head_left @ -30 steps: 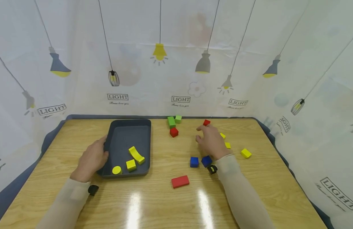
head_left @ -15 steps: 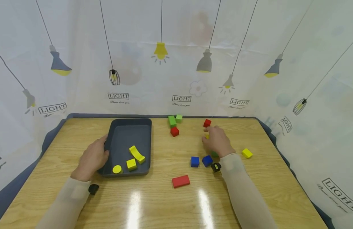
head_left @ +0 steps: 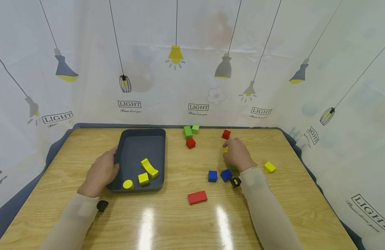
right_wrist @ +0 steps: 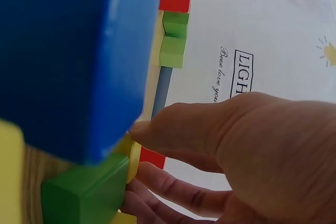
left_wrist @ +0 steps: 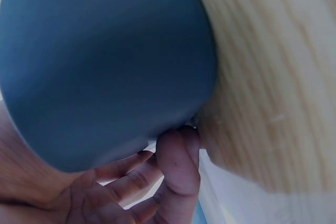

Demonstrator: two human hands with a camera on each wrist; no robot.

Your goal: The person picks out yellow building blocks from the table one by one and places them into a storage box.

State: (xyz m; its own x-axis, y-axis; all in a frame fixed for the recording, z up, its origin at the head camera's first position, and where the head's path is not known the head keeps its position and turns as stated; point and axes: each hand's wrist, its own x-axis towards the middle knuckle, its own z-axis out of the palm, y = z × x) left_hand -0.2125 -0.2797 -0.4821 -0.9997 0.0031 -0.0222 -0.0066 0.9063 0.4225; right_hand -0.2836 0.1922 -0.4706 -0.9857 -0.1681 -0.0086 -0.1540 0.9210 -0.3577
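Note:
In the head view my left hand (head_left: 100, 173) grips the left rim of a dark grey tray (head_left: 139, 133). The left wrist view has the tray's wall (left_wrist: 110, 72) close up, with fingers (left_wrist: 178, 166) at its edge. Inside the tray lie a curved yellow block (head_left: 149, 168), a yellow cube (head_left: 143, 178) and a round yellow block (head_left: 128, 184). My right hand (head_left: 237, 154) pinches a yellow block (right_wrist: 134, 162) between thumb and fingers, low over the table. A green block (right_wrist: 86, 190) lies beside it, mostly covered by the hand in the head view.
Two blue cubes (head_left: 212, 176) sit near the right wrist, and a flat red block (head_left: 197, 197) lies nearer the front. A red cube (head_left: 226, 134) is beyond the right hand. Green blocks (head_left: 187, 132) and another red cube (head_left: 190, 143) are at the back. A yellow block (head_left: 269, 167) lies far right.
My right hand has shifted slightly right and its fingers have closed on a yellow block. The left hand and the tray stay in place.

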